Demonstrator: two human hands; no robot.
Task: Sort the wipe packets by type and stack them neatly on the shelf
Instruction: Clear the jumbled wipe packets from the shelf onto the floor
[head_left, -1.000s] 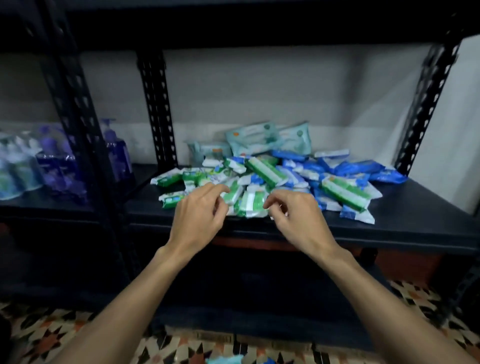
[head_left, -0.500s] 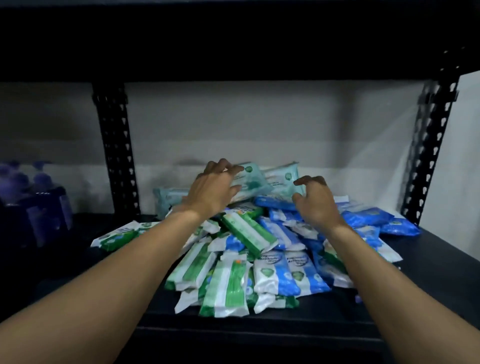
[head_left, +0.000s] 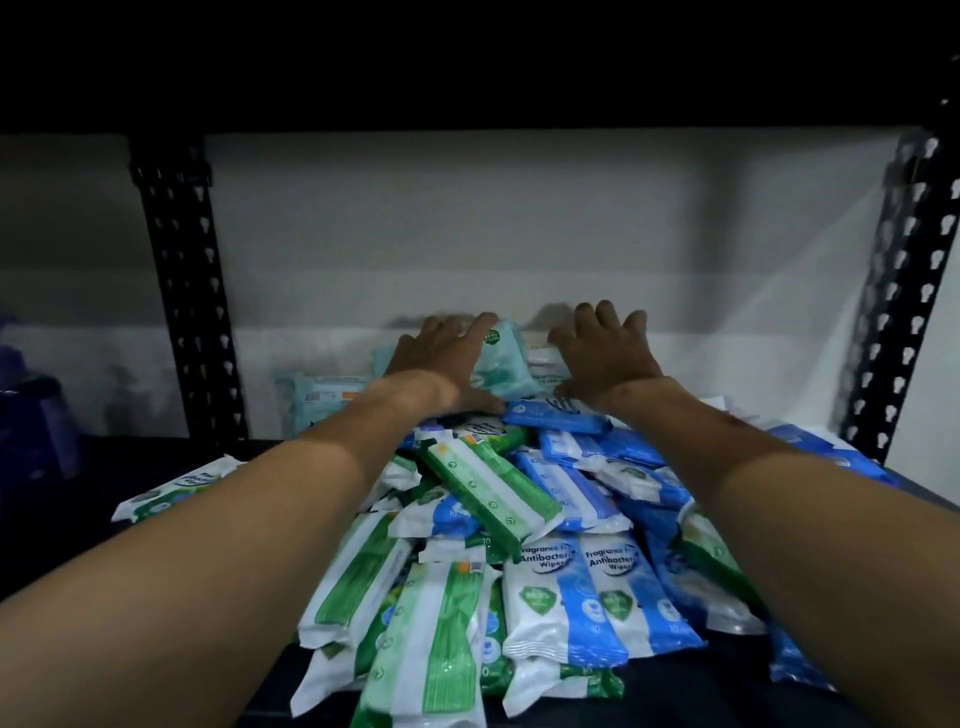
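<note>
Sprawling across the front of the dark shelf board (head_left: 691, 691), green-and-white plastic wipe packets (head_left: 431, 649) lie jumbled just left of blue-and-white antibacterial wipe packets (head_left: 613, 597). Beyond the heap, the left hand (head_left: 441, 358) lies with fingers spread and nearly straight on a pale teal soft wipe packet (head_left: 501, 364). The right hand (head_left: 602, 353), equally spread, rests over a whitish packet (head_left: 544, 358) near the white wall (head_left: 519, 234), neither hand visibly gripping

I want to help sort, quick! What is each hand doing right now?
Left hand: open, straight fingers touching the pale teal packet.
Right hand: open, fingers spread, holding nothing.
</note>
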